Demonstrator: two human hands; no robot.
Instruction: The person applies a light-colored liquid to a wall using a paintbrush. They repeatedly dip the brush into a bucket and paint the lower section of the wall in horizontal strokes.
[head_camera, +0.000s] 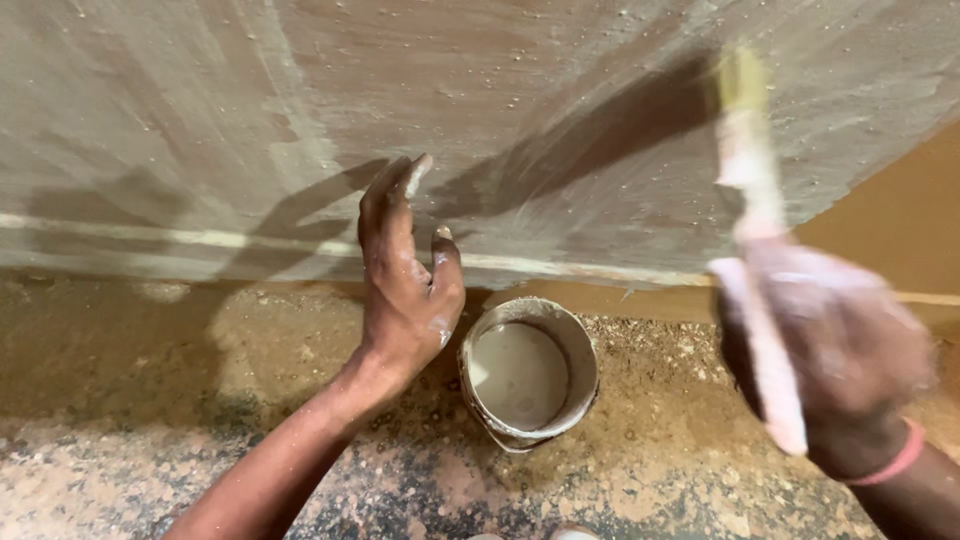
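My left hand (405, 270) is open and flat, fingers pointing up, resting against the grey-brown plastered wall (200, 120). Pale paint smears its fingers. My right hand (840, 360), blurred by motion, grips the pale handle of a paintbrush (750, 180) whose yellowish head points up against the wall. A pink band circles that wrist. Between both hands, on the floor, stands a small round bucket (578, 352) holding off-white paint.
A pale strip (150, 235) runs along the wall's base. The floor (200, 400) is speckled terrazzo dusted with brown sanding powder. An unpainted tan wall patch (900, 220) shows at the right. Shadows of my arms fall on the wall.
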